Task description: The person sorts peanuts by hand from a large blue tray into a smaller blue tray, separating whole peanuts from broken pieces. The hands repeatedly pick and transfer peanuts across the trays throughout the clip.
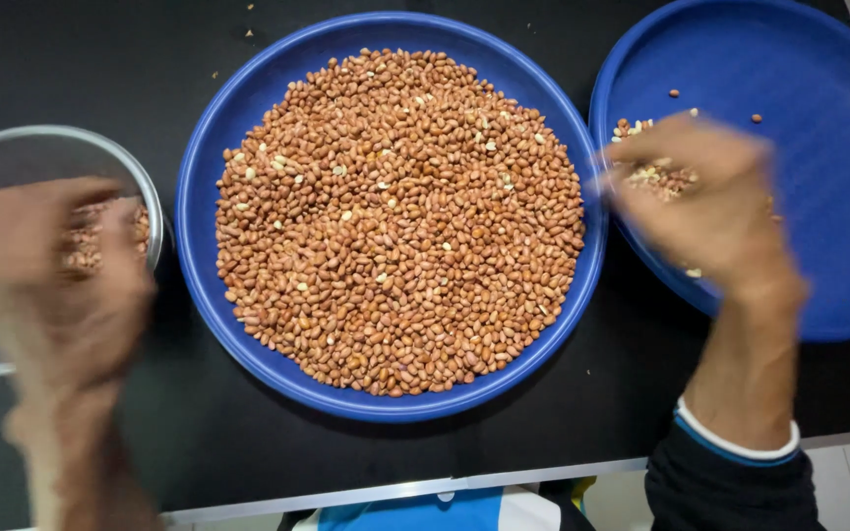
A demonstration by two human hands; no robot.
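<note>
A large blue plate (pixel 391 398), heaped with reddish-brown peanuts (pixel 400 221), is seen at the centre of a black table (pixel 228 433), viewed from above. To the left of this plate, a clear glass bowl (pixel 140 172) is placed, with a small amount of peanuts visible inside it. The left hand (pixel 56 280) is held over that bowl, heavily blurred; whether its fingers are closed on anything cannot be told. To the right of the central plate, almost touching its rim, a second blue plate (pixel 819 147) is set, on which only a small cluster of pale, broken peanut pieces (pixel 646 177) and a few stray nuts are scattered. The right hand (pixel 705 202) is held over the near-left part of this second plate, just above the cluster, with fingers curled loosely downward; it is blurred too, and a grip on any nut cannot be made out. A dark sleeve with a white and blue cuff (pixel 740 447) is seen below the right hand, at the table's front edge.
</note>
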